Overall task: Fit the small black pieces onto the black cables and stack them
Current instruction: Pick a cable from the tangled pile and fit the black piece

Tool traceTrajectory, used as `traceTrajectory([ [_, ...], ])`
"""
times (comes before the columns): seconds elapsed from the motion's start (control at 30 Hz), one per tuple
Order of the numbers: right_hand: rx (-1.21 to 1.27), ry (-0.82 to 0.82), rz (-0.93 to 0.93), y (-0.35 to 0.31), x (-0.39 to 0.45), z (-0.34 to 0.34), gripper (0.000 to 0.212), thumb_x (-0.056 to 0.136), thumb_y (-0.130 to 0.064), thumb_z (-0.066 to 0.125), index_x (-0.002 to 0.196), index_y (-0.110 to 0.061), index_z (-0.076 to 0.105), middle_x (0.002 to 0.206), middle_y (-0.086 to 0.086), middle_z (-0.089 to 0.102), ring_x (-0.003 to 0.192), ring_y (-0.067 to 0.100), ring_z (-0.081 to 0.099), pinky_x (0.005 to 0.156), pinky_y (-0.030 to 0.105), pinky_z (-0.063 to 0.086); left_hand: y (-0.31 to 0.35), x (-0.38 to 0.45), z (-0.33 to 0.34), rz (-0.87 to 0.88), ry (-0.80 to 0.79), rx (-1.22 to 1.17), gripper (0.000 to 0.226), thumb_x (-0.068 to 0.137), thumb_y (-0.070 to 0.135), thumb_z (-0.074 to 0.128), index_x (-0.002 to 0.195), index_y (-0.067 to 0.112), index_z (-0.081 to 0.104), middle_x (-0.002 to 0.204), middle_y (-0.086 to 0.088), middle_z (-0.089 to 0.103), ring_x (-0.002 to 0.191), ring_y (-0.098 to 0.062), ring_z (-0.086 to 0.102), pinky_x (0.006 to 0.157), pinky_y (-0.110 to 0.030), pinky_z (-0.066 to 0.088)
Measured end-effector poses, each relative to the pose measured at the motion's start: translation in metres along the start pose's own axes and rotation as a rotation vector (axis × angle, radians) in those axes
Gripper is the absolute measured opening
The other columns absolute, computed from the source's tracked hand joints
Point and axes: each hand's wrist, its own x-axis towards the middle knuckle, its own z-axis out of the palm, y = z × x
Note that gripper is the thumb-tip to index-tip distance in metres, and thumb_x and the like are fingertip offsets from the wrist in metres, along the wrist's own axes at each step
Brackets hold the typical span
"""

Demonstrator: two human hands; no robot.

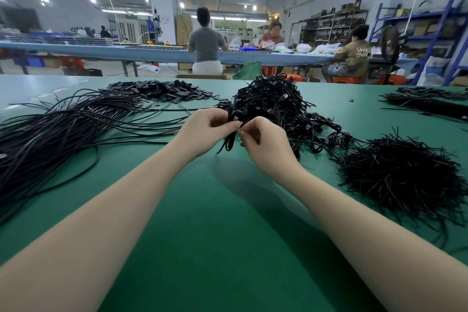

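Note:
My left hand (pixel 206 132) and my right hand (pixel 266 147) meet at mid-table, fingers curled, both pinching one looped black cable (pixel 229 140) whose ends hang below them. Whether a small piece sits between the fingertips is hidden. A heap of small flat black pieces (pixel 162 91) lies at the back left. A long bundle of loose black cables (pixel 58 126) spreads along the left. Right behind my hands rises a stack of looped cables (pixel 276 104).
A bristly heap of short black strands (pixel 402 172) lies at the right, another dark bundle (pixel 430 104) at the far right. The green table (pixel 222 210) stretches toward me. People sit at a blue bench (pixel 152 52) beyond, with shelves at the right.

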Motion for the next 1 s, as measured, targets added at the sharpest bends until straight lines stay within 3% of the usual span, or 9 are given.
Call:
traceTrajectory([
  [0.13,-0.409,0.076,-0.287,-0.003,-0.005,-0.004,0.003,0.09,-0.006,0.058,0.087,-0.006,0.058,0.087,0.009,0.06,0.07,0.03,0.055,0.059,0.032,0.038,0.007,0.0,0.006,-0.346,-0.032,-0.378,0.044,0.087,0.026,0.07,0.117,0.021,0.038,0.07,-0.003,0.069,0.048,-0.008,0.058,0.046,-0.02,0.045],
  [0.23,-0.606,0.16,-0.484,-0.004,-0.008,-0.005,0.011,0.075,0.007,0.069,0.078,0.001,0.06,0.073,0.015,0.06,0.056,0.034,0.055,0.054,0.027,0.032,0.008,0.0,0.006,-0.553,-0.072,-0.605,0.031,0.091,0.02,0.065,0.106,0.026,0.038,0.059,0.0,0.067,0.039,-0.007,0.052,0.038,-0.014,0.036],
  [0.3,-0.524,0.135,-0.445,-0.002,-0.01,-0.003,0.004,0.084,0.0,0.065,0.082,0.001,0.061,0.078,0.015,0.062,0.061,0.035,0.056,0.057,0.031,0.038,0.008,-0.003,0.006,-0.502,-0.148,-0.522,0.006,0.096,0.026,0.057,0.097,0.027,0.052,0.061,0.004,0.065,0.047,-0.007,0.06,0.042,-0.014,0.038],
  [0.33,-0.458,0.129,-0.369,0.0,-0.01,-0.003,0.007,0.09,-0.006,0.06,0.087,-0.001,0.061,0.085,0.014,0.063,0.067,0.036,0.057,0.058,0.033,0.04,0.007,-0.004,0.007,-0.452,-0.185,-0.478,0.006,0.097,0.027,0.054,0.096,0.027,0.059,0.068,0.005,0.068,0.056,-0.008,0.065,0.046,-0.015,0.042],
  [0.4,-0.331,0.094,-0.198,0.007,-0.009,-0.003,0.012,0.096,-0.017,0.054,0.095,-0.007,0.061,0.097,0.008,0.062,0.078,0.031,0.057,0.066,0.039,0.045,0.003,-0.003,0.008,-0.36,-0.243,-0.427,0.022,0.098,0.017,0.05,0.097,0.027,0.069,0.085,0.003,0.073,0.077,-0.009,0.07,0.059,-0.018,0.051],
  [0.5,-0.21,0.08,-0.103,0.013,-0.006,-0.004,0.01,0.095,-0.019,0.056,0.098,-0.013,0.064,0.1,0.003,0.064,0.086,0.017,0.056,0.076,0.031,0.046,0.001,-0.006,0.012,-0.243,-0.242,-0.38,0.046,0.085,-0.011,0.047,0.098,0.025,0.073,0.094,-0.002,0.072,0.087,-0.013,0.065,0.08,-0.023,0.054],
  [0.77,-0.143,0.081,-0.061,0.014,-0.005,-0.001,0.013,0.092,-0.014,0.06,0.1,-0.011,0.071,0.093,0.0,0.068,0.089,0.015,0.06,0.081,0.026,0.049,-0.003,-0.005,0.011,-0.27,-0.242,-0.344,0.056,0.082,-0.01,0.034,0.105,0.026,0.07,0.1,0.002,0.074,0.088,-0.006,0.069,0.078,-0.024,0.048],
  [0.9,-0.077,0.082,0.009,0.015,-0.003,0.0,0.012,0.092,-0.015,0.061,0.1,-0.013,0.071,0.079,-0.011,0.064,0.069,-0.002,0.057,0.064,0.004,0.04,-0.005,-0.006,0.012,-0.246,-0.215,-0.256,0.045,0.088,-0.003,0.048,0.106,0.03,0.071,0.092,0.01,0.072,0.082,0.001,0.065,0.074,-0.019,0.048],
  [1.0,-0.037,0.064,0.064,0.016,-0.002,0.001,0.01,0.092,-0.018,0.062,0.097,-0.015,0.07,0.07,-0.019,0.058,0.063,-0.007,0.054,0.057,0.003,0.039,-0.005,-0.007,0.011,-0.189,-0.2,-0.228,0.041,0.087,-0.003,0.051,0.105,0.027,0.071,0.087,0.007,0.07,0.079,-0.001,0.063,0.07,-0.017,0.047],
])
